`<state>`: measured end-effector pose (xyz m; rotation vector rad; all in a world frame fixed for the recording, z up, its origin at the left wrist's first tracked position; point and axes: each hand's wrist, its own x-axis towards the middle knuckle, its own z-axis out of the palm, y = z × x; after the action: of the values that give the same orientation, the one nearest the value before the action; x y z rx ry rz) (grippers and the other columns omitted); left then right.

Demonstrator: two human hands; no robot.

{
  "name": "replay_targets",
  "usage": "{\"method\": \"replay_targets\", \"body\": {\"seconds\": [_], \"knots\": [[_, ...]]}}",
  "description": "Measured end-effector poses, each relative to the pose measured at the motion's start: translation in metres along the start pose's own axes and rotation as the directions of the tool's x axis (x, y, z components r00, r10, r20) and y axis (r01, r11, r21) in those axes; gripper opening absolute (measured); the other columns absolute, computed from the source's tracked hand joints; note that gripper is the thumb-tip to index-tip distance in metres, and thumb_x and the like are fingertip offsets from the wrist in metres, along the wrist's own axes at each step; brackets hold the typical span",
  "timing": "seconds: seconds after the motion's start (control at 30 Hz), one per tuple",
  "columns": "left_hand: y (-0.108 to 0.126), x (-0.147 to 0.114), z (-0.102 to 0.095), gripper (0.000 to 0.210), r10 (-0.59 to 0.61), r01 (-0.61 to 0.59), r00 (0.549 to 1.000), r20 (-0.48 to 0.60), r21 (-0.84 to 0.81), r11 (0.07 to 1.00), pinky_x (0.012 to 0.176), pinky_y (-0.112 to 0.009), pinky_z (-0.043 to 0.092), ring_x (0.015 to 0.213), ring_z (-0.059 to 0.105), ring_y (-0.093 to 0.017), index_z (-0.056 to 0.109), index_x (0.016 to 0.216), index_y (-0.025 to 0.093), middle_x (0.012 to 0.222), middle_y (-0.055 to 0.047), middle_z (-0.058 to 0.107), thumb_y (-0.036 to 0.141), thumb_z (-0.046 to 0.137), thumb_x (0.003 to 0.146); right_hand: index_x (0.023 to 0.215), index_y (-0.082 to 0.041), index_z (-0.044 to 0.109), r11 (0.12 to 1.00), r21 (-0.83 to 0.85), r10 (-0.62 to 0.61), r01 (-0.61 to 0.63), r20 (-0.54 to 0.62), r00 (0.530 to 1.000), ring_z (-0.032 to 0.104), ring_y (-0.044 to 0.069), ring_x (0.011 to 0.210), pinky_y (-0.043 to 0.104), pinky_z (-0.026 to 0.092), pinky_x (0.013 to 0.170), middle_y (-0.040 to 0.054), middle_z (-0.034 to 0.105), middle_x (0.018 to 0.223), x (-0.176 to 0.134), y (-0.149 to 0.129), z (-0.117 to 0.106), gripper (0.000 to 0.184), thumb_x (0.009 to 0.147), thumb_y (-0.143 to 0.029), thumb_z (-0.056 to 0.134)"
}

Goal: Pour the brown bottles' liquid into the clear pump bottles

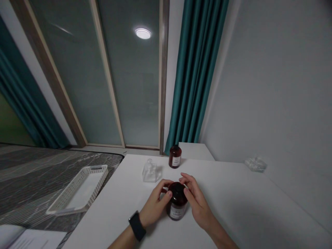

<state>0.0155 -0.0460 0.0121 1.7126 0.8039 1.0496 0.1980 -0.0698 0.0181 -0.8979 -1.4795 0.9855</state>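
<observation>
In the head view a dark brown bottle (pixel 177 211) with a black top and a white label stands upright on the white table (pixel 233 197). My left hand (pixel 157 204), a black watch at its wrist, curls around the left side of the bottle's upper part, thumb against it. On the other side, my right hand (pixel 198 204) bends around the top, its thumb at the bottle's right shoulder and its fingers behind. How firmly the fingers press is hard to see. Beyond them stand a second brown bottle (pixel 175 157) and a clear glass bottle (pixel 149 173) with a rounded stopper.
A small clear plastic bundle (pixel 255 164) lies at the table's far right by the wall. Lower down on the left, a white perforated basket (pixel 77 190) rests on a grey patterned surface, near an open book (pixel 33 238). Teal curtains (pixel 197 76) hang behind.
</observation>
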Motion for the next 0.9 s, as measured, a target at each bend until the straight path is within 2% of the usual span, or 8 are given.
{"method": "replay_targets", "body": {"seconds": [0.17, 0.33, 0.4, 0.57, 0.67, 0.77, 0.9], "knots": [[0.0022, -0.0008, 0.0007, 0.043, 0.006, -0.006, 1.000, -0.007, 0.005, 1.000, 0.094, -0.038, 0.043, 0.109, 0.057, -0.026, 0.057, 0.118, 0.018, 0.116, -0.010, 0.063, 0.054, 0.048, 0.095, 0.137, -0.028, 0.040, 0.998, 0.057, 0.009, -0.013, 0.058, 0.998, 0.051, 0.024, 0.120, 0.039, 0.035, 0.109, 0.0082, 0.053, 0.125, -0.0020, 0.0015, 0.0036, 0.042, 0.098, -0.039, 0.046], [0.0042, -0.0018, 0.0018, 0.042, -0.025, 0.026, 0.999, -0.029, 0.025, 0.999, 0.091, -0.037, 0.044, 0.106, 0.058, -0.025, 0.058, 0.115, 0.018, 0.114, -0.010, 0.064, 0.053, 0.050, 0.094, 0.145, -0.029, 0.028, 0.997, 0.071, -0.035, 0.035, 0.004, 0.999, 0.057, 0.021, 0.103, 0.036, 0.045, 0.098, 0.0066, 0.050, 0.113, -0.0022, -0.0001, 0.0056, 0.056, 0.094, -0.036, 0.051], [0.0039, -0.0020, 0.0019, 0.042, -0.022, 0.023, 0.999, -0.029, 0.025, 0.999, 0.091, -0.037, 0.045, 0.106, 0.058, -0.025, 0.057, 0.116, 0.018, 0.114, -0.010, 0.064, 0.052, 0.050, 0.094, 0.145, -0.029, 0.027, 0.997, 0.072, -0.042, 0.041, 0.009, 0.999, 0.057, 0.021, 0.102, 0.036, 0.045, 0.096, 0.0062, 0.050, 0.111, -0.0021, -0.0008, 0.0054, 0.058, 0.093, -0.036, 0.052], [0.0029, -0.0022, 0.0024, 0.038, -0.007, 0.008, 0.999, -0.033, 0.015, 1.000, 0.091, -0.037, 0.044, 0.108, 0.058, -0.025, 0.057, 0.117, 0.019, 0.116, -0.010, 0.064, 0.049, 0.050, 0.094, 0.145, -0.029, 0.027, 0.999, 0.042, -0.021, 0.019, 0.068, 0.997, 0.052, 0.025, 0.119, 0.042, 0.036, 0.108, 0.0094, 0.051, 0.124, -0.0034, 0.0006, 0.0060, 0.057, 0.094, -0.035, 0.051], [0.0038, -0.0023, 0.0027, 0.036, -0.003, 0.004, 0.999, -0.033, 0.015, 1.000, 0.091, -0.036, 0.044, 0.109, 0.058, -0.025, 0.057, 0.116, 0.019, 0.116, -0.010, 0.063, 0.046, 0.050, 0.095, 0.144, -0.031, 0.026, 0.999, 0.033, -0.021, 0.020, 0.023, 0.999, 0.049, 0.024, 0.124, 0.042, 0.035, 0.110, 0.0095, 0.046, 0.131, -0.0047, 0.0041, 0.0070, 0.058, 0.093, -0.038, 0.053], [0.0048, -0.0023, 0.0029, 0.035, -0.017, 0.017, 0.999, -0.035, 0.020, 1.000, 0.091, -0.036, 0.044, 0.107, 0.058, -0.025, 0.057, 0.116, 0.018, 0.115, -0.010, 0.064, 0.046, 0.051, 0.095, 0.144, -0.031, 0.027, 0.999, 0.032, -0.025, 0.026, -0.026, 0.999, 0.051, 0.023, 0.120, 0.041, 0.036, 0.110, 0.0084, 0.048, 0.125, -0.0054, 0.0058, 0.0064, 0.058, 0.093, -0.039, 0.053], [0.0055, -0.0023, 0.0028, 0.037, -0.016, 0.017, 0.999, -0.031, 0.017, 1.000, 0.092, -0.037, 0.044, 0.109, 0.057, -0.026, 0.057, 0.117, 0.018, 0.116, -0.010, 0.063, 0.048, 0.050, 0.095, 0.143, -0.030, 0.029, 0.999, 0.034, -0.030, 0.029, 0.051, 0.998, 0.049, 0.025, 0.126, 0.044, 0.032, 0.112, 0.0097, 0.052, 0.128, -0.0055, 0.0024, 0.0047, 0.054, 0.095, -0.040, 0.051]]}}
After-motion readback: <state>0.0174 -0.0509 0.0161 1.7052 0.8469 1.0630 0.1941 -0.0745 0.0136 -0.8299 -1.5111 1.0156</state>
